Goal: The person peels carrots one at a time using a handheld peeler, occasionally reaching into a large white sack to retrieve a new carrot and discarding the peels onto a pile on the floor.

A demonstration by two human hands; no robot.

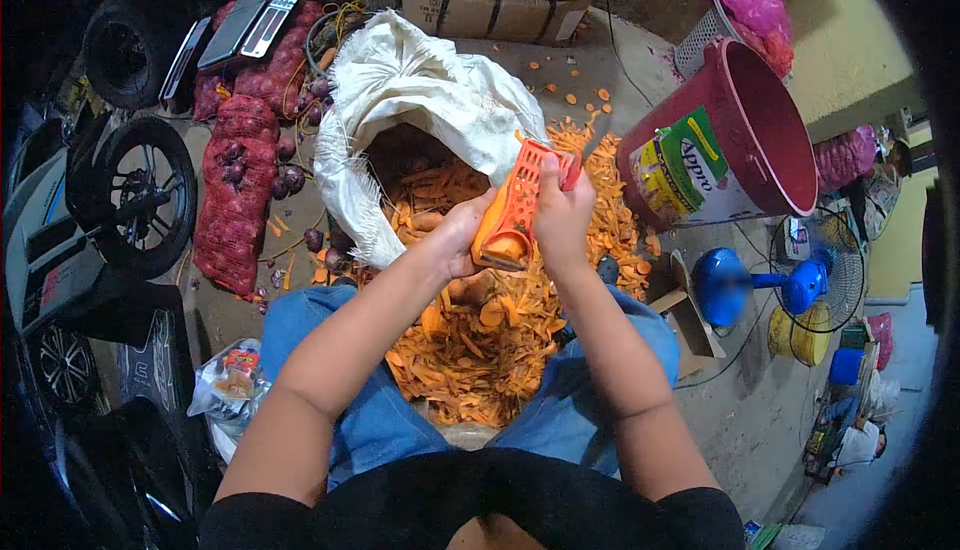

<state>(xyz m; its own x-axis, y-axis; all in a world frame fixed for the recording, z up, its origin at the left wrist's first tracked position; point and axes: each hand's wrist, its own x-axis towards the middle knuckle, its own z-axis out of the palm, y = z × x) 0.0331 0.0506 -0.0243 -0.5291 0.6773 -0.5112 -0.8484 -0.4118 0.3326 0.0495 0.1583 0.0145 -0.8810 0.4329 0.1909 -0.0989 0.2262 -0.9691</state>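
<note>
My left hand (466, 237) is closed around a carrot (492, 222) above a heap of peelings. In my right hand (563, 208) is an orange-red plastic peeler (523, 190) with a perforated body, gripped by its side and laid along the carrot. A dark, narrow blade-like piece (598, 133) sticks up beyond my right fingers. Below both hands, orange carrot peelings (480, 370) pile up between my knees. A white woven sack (425, 80) gapes just past my left hand, with carrots and peelings at its mouth.
A maroon bucket (725, 140) stands tilted in view at the right, near a blue fan (765, 285). Red net bags of onions (238, 195) lie at the left, a scale (250, 25) on top. Motorbikes (110, 220) line the left side; cardboard boxes (495, 5) sit at the back.
</note>
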